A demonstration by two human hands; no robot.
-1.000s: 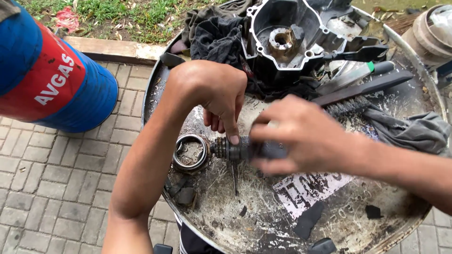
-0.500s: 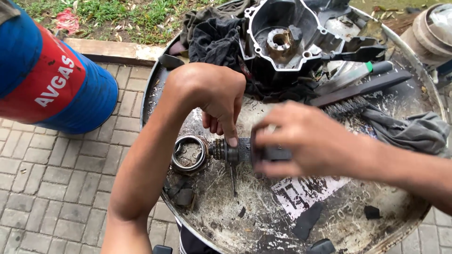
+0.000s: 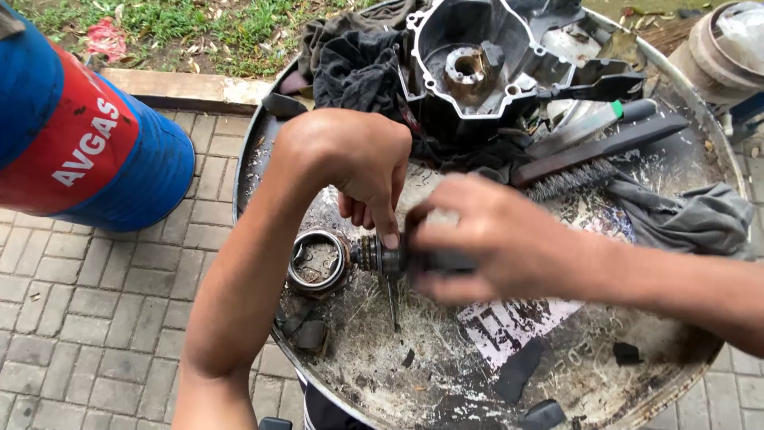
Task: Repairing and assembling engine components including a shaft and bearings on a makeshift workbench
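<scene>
Blue and red, a gas cylinder [image 3: 79, 143] stands on the paving left of your round metal tray [image 3: 255, 159]. On the tray, a metal ring [image 3: 317, 261] lies just left of a small dark shaft [image 3: 378, 256]. Your left hand [image 3: 362, 163] bends down, fingertips pinching the shaft's ribbed end. Your right hand [image 3: 493, 243], blurred, wraps closed around its other end. Behind lie black rags [image 3: 358, 72], an engine cover [image 3: 485, 56] and a wire brush [image 3: 589, 163].
</scene>
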